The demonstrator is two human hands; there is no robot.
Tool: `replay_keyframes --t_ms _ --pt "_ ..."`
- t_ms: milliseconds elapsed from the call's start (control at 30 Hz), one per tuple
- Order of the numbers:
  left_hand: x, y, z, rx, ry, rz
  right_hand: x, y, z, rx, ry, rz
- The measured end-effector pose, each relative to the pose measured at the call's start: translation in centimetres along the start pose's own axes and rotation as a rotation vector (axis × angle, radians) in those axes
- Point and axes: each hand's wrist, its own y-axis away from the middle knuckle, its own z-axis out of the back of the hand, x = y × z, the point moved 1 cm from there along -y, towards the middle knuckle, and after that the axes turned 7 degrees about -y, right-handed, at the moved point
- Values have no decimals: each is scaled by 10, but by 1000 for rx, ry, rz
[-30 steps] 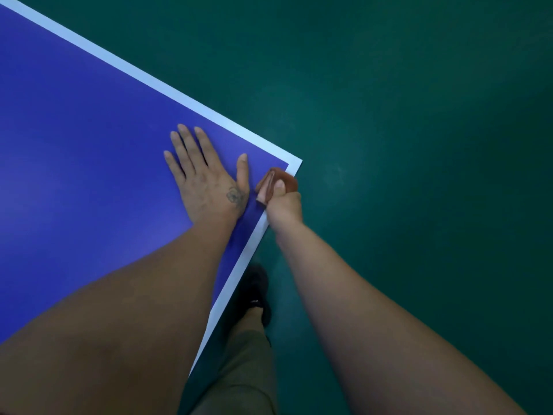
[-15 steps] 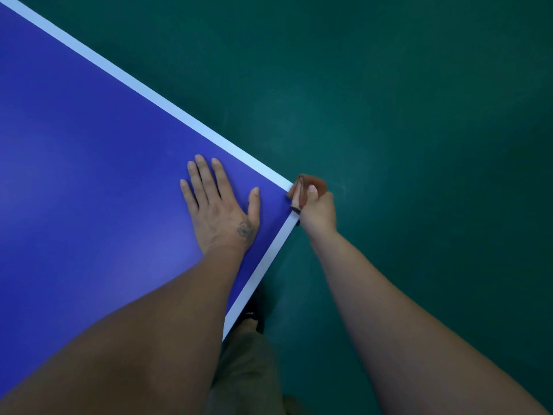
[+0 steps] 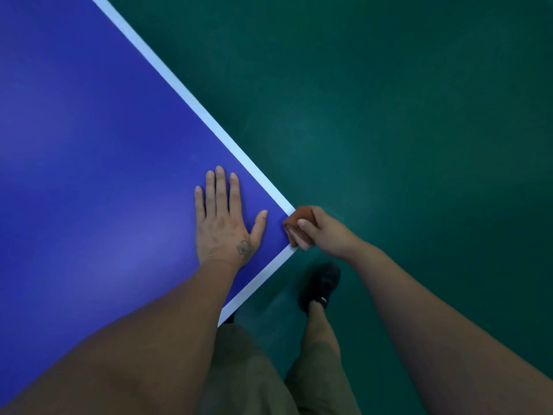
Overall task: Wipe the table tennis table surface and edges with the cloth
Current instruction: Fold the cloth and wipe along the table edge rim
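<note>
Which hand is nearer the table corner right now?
Right. The right hand holds the cloth against the table corner itself; the left hand lies flat on the blue surface, inboard of that corner.

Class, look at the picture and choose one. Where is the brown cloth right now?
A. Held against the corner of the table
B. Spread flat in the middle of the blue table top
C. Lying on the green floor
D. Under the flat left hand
A: the right hand grips the brown cloth at the corner of the table, where the two white edge lines meet, while the left hand lies flat on the blue top, apart from it.
</note>
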Motion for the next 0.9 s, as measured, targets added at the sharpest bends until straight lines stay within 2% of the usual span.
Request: replay_keyframes --t_ms 267,400,567,767,900 --pt "-3 3 10 -43 8 88 7 -15 21 204 -19 25" --pt "-17 0 16 -93 33 387 5 -19 18 236 -8 48" --pt "-42 -15 18 -7 120 725 7 -24 16 234 106 40" --pt "-46 -17 10 8 57 770 8 -30 13 216 143 38" --pt "-47 -19 8 30 56 775 37 -51 4 197 94 59"
